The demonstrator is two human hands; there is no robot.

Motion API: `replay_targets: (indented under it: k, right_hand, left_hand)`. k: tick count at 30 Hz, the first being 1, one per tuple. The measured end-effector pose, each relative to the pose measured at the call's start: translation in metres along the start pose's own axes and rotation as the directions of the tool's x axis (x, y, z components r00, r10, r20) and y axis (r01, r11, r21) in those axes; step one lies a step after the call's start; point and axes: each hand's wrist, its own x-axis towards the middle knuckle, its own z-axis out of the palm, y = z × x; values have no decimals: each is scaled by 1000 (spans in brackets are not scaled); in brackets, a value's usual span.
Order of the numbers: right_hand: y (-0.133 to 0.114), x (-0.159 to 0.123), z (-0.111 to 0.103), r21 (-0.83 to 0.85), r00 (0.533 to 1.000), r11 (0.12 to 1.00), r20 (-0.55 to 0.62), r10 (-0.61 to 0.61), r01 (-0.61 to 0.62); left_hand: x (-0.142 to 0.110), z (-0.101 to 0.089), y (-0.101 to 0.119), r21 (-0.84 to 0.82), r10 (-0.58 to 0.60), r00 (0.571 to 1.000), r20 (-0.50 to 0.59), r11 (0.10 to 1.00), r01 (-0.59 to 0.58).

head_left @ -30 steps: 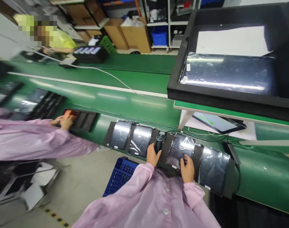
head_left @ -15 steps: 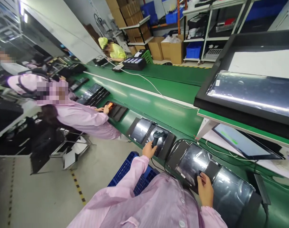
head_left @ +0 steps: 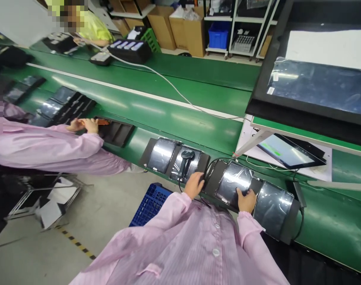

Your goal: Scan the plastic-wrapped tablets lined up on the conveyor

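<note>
Since half a second ago, my left hand [head_left: 194, 185] has let go of the scanner [head_left: 186, 158], which now lies on a film-covered panel [head_left: 175, 168], its handle turned toward the near edge of the green bench [head_left: 159, 126]. That hand now sits just right of the scanner, over the near edge of a dark tray [head_left: 205, 161]; I see the thumb spread from loosely bent fingers and nothing between them.

My right hand [head_left: 247, 201] is farther right of the scanner, at the near right corner of a second panel [head_left: 234, 180]. Its thumb rests on the film, the fingers bent beside it; from here I can't tell whether they pinch the edge or only touch it. This panel lies flat in another dark tray [head_left: 215, 174], with a third panel [head_left: 274, 209] to its right. A fourth panel [head_left: 161, 154] lies just left of the scanner, in the same tray as the panel beneath it.

On the floor, nearer than the scanner and to its left, I have a blue crate [head_left: 149, 204]. Well left of the scanner, a co-worker's hands [head_left: 90, 126] are at an orange object [head_left: 103, 122]. Well right of it, a lit tablet [head_left: 287, 152] leans under a raised stand [head_left: 311, 134].
</note>
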Motion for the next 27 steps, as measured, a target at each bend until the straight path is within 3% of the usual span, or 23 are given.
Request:
replay_targets:
  k: [3, 6, 11, 17, 20, 22, 24, 26, 27]
  right_hand:
    - [1, 6, 5, 53, 992, 992, -43, 120, -117]
    - [0, 13, 8, 154, 974, 962, 20, 224, -225]
    - [-7, 16, 15, 314, 963, 912, 146, 228, -263]
    - [-22, -10, 25, 448, 968, 873, 236, 91, -191]
    - [-28, -18, 23, 418, 975, 900, 220, 28, -120]
    - [-20, -16, 9, 352, 991, 936, 133, -25, -24]
    - [3, -8, -20, 219, 996, 971, -29, -89, 94]
    - [39, 5, -59, 53, 975, 995, -214, -68, 81]
    - [60, 13, -79, 0, 956, 1000, -292, -2, 2]
  left_hand:
    - [1, 47, 20, -82, -14, 981, 192, 996, 31]
    - [7, 73, 27, -78, -105, 973, 205, 989, 123]
    - [12, 73, 23, -108, -148, 971, 190, 979, 171]
    - [3, 71, 6, -192, -123, 980, 155, 970, 152]
    - [1, 76, -3, -256, -183, 974, 133, 943, 213]
    - [4, 83, -3, -291, -275, 950, 150, 906, 308]
    - [10, 90, -1, -302, -335, 926, 176, 877, 375]
    - [15, 95, 2, -291, -343, 923, 174, 877, 381]
    - [17, 97, 2, -285, -345, 924, 166, 880, 380]
